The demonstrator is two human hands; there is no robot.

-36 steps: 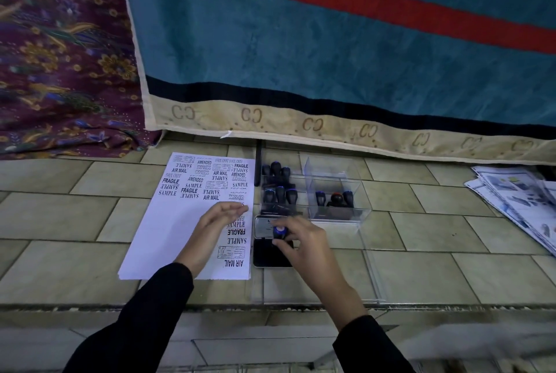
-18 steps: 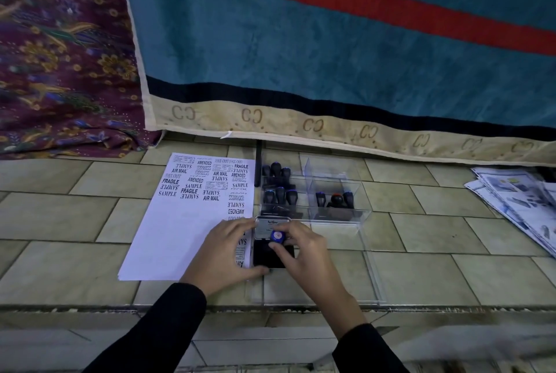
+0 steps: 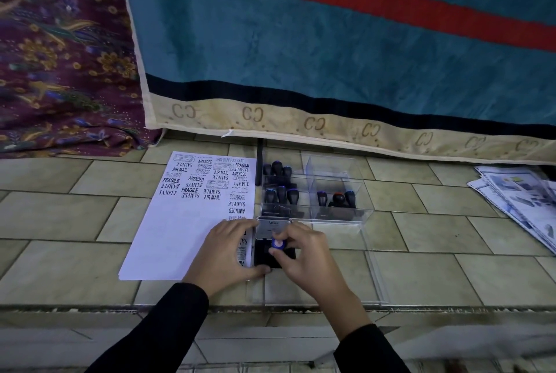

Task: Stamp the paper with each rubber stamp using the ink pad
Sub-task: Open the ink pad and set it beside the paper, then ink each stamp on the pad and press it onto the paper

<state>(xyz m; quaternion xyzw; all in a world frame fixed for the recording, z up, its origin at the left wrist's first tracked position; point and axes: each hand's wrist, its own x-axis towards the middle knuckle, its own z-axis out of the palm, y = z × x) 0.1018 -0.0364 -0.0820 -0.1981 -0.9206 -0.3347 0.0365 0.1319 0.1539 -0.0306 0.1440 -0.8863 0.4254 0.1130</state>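
We see that the left hand [image 3: 224, 252] has left the paper [image 3: 180, 228] and now grips the ink pad [image 3: 261, 253] at its left edge. The right hand [image 3: 304, 255] has drawn the blue-topped stamp [image 3: 277, 244] nearer, onto the black pad.

Stamped on the paper [image 3: 180, 222]: SAMPLE, FRAGILE, AIR MAIL, AMENDED, EXPRESS, FAX OUT. Lid of the ink pad [image 3: 272, 226]: Artline. Blanket hem [image 3: 313, 124]: repeated CC.
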